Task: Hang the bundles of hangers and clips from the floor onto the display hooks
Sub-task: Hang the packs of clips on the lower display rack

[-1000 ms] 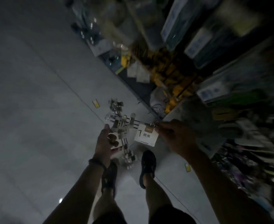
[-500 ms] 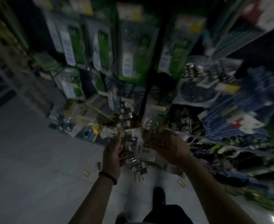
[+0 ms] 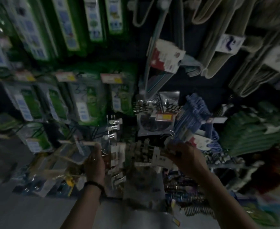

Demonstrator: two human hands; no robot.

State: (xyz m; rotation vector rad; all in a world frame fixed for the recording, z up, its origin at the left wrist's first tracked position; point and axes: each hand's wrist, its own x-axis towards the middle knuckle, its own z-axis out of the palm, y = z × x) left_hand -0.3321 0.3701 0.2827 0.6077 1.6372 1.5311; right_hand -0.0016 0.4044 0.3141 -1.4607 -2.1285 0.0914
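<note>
Clip bundle (image 3: pixel 136 153) hangs between both hands, held up in front of the shelves just below the blue hangers (image 3: pixel 195 116); a second ago it hung low over the floor. Left hand (image 3: pixel 95 162) grips its left end, fingers curled; right hand (image 3: pixel 185 159) pinches the end by the white tag (image 3: pixel 160 158), fingertips blurred

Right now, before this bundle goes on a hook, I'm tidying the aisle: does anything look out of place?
Yes: clear plastic packs lie heaped and tilted on the grey floor, left of the metal clip bundle that the left hand and right hand hold. A small yellow tag also lies loose there.
</note>
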